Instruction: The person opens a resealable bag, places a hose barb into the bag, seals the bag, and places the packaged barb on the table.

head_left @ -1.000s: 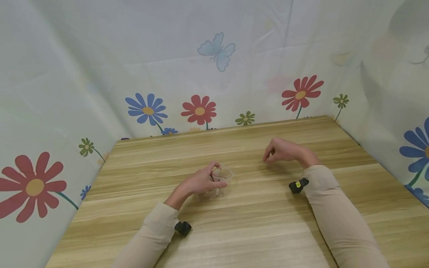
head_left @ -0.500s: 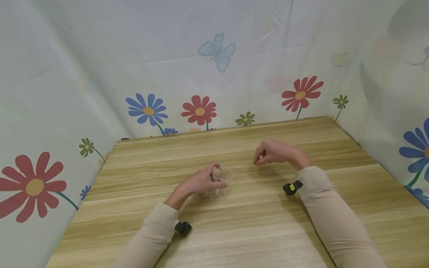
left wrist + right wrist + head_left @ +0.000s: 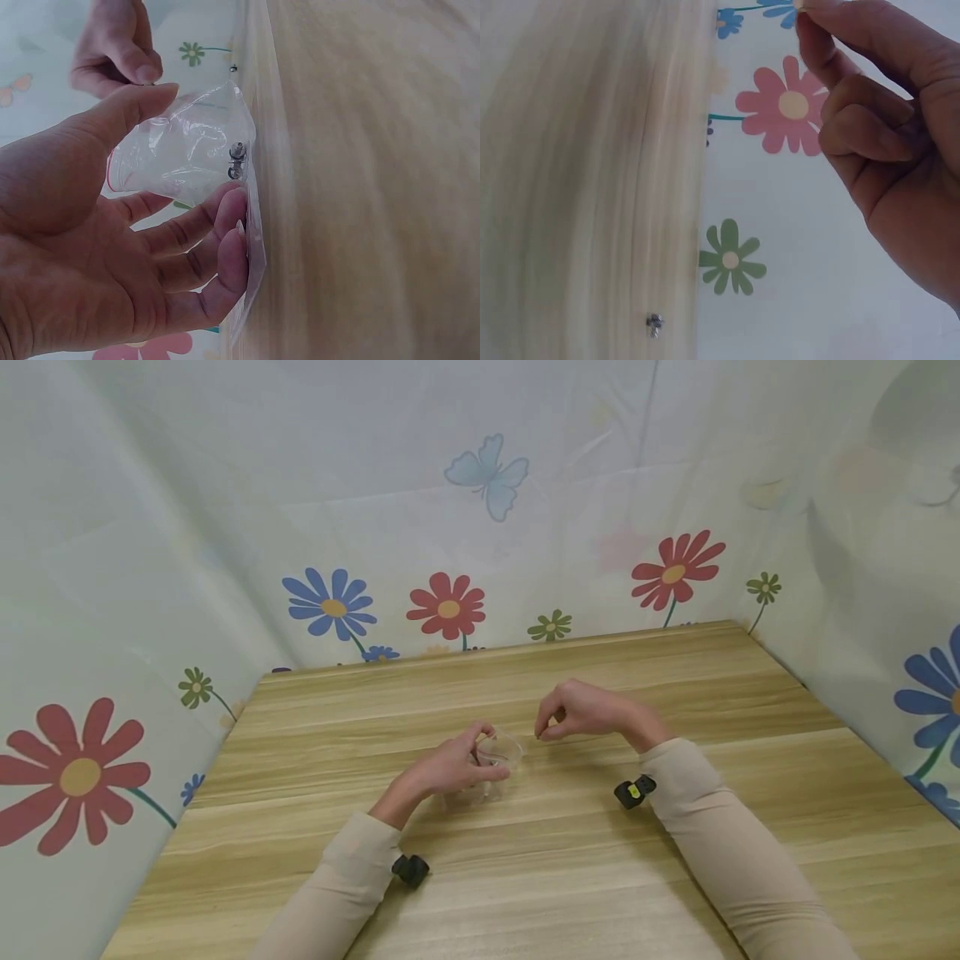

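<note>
Flower-print curtain (image 3: 360, 510) behind wood table (image 3: 555, 877), metal piece (image 3: 655, 323) atop, left hand (image 3: 452, 765) gripping clear bag (image 3: 176, 150), right hand (image 3: 588, 708) pinching tiny object (image 3: 150, 83)

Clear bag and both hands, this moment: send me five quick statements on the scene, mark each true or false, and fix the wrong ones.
1. The left hand holds the clear bag. True.
2. The bag is empty. False: small metal parts show inside it.
3. The right hand is inside the bag. False: it is outside, off to the bag's right in the head view.
4. In the right wrist view, a small metal piece lies outside the bag. True.
5. The table has a plain black top. False: it is light with a wood-grain pattern.
</note>
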Available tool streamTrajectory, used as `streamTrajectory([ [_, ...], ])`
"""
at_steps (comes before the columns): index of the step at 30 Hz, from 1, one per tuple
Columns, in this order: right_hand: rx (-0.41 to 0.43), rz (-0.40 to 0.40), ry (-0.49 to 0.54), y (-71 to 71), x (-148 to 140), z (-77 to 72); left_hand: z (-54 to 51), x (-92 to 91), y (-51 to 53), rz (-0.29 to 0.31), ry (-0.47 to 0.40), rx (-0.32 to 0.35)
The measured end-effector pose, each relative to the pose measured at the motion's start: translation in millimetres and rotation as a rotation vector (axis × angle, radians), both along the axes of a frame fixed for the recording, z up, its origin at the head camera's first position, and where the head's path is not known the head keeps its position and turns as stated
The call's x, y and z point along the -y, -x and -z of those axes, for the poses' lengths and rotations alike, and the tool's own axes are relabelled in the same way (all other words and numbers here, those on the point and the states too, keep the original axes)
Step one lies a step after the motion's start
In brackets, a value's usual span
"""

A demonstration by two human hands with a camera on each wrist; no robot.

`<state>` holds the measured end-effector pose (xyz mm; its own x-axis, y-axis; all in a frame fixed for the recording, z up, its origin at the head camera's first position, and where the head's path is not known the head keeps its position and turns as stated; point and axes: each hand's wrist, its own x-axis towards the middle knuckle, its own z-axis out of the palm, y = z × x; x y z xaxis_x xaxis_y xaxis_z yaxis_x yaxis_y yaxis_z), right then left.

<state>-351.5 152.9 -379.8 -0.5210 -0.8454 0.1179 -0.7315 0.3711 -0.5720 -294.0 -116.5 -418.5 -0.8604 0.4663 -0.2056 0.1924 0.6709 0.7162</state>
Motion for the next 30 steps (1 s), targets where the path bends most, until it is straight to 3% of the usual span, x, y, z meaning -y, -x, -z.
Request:
streamTrajectory([
  [8, 0.071, -0.016, 0.086, -1.2, 17, 11.0, 0.3, 0.6, -0.9, 0.006, -0.002, 0.002],
  [13, 0.070, -0.007, 0.111, -3.2, 22, 13.6, -1.0, 0.5, -1.7, 0.011, -0.006, 0.000],
  [30, 0.040, -0.026, 0.063, -9.4, 43, 14.8, -1.5, 2.2, -2.0, 0.023, -0.018, -0.002],
])
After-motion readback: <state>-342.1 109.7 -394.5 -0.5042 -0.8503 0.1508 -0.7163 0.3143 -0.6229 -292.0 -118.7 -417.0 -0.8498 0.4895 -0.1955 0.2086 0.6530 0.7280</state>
